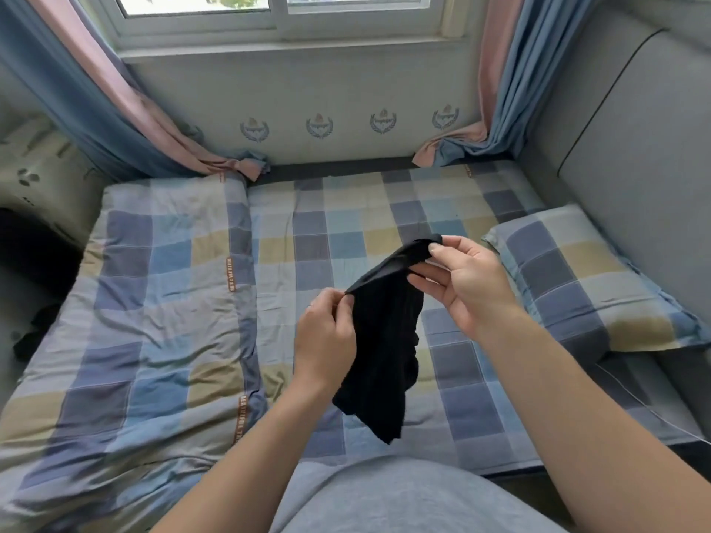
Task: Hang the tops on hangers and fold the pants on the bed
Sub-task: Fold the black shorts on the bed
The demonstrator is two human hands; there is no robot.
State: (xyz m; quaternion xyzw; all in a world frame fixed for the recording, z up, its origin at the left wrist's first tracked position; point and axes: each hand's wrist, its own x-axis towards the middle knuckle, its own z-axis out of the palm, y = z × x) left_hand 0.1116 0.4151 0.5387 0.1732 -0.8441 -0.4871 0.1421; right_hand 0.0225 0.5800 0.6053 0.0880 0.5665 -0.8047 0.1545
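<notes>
Fingers: both sets are pinching, none lie flat. On my left hand (325,340) the thumb and forefinger tips (347,300) nip one end of a stretched band. On my right hand (471,280) the thumb (436,248) presses the other end against the fingers beneath it.
Held thing: a black garment (384,340), ribbed-looking and gripped only along that top band. I cannot tell from here whether it is a top or a pair of pants.
Where it is: in the air above the bed (338,209), over the checked sheet between the folded quilt (154,302) and the pillow (577,278). Whether its lowest corner touches the sheet I cannot tell.
Risk, slipping: each grip is a small fingertip pinch on a taut edge. I judge that pulling the band any tighter could pop one end free and drop the cloth in a heap.
Risk, crooked fold: the body hangs bunched and creased below the band. If I lay it down like this, I expect the creases to be folded in.
Risk, wrong sorting: with the shape unread, I could treat it as the wrong kind. I see no hanger in view either.
Garment relative to fingers: the band runs slantwise from my left fingertips up and away to my right thumb. The rest drops below and between the two hands, passing just beside my left wrist and ending low, toward my lap.
</notes>
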